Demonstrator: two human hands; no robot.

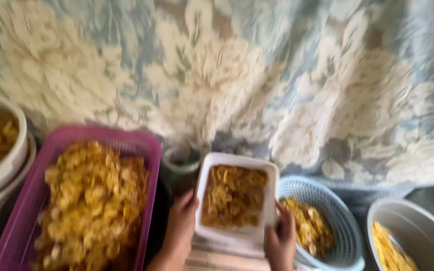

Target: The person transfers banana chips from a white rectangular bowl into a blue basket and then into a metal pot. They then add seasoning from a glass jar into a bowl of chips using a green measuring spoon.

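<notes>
- White tray (264,168) – rectangular, shallow, filled w/ yellow-orange chips (233,194) – sits low centre of view, between both hands.
- Left hand (181,228) on tray's left long edge; fingers (189,200) curl up along the rim, closed onto it. Thumb vs. fingers hard to separate – pic is blurred.
- Right hand (281,238) at tray's near right corner; fingers (283,211) wrap the rim there, gripping it. Chips lie inside the tray, just beside both sets of fingers, not touched by them as far as I can tell.
- Under tray's near end: pale striped surface (212,257); can't tell if tray rests on it or is lifted.
- Left of tray: purple slotted basket (149,145) heaped w/ same chips, just beside the left wrist.
- Far left: cream bowl (11,160), more chips in it, cut by frame edge.
- Right of tray: light-blue round basket (337,211) w/ some chips, partly behind the right hand.
- Bottom right corner: grey bowl (418,226), chips at its left side.
- Behind tray, betw. it and purple basket: small dark-rimmed container (182,163) – contents unclear.
- Backdrop: floral cloth (257,70), blue-grey and cream, draped across the whole upper view.
</notes>
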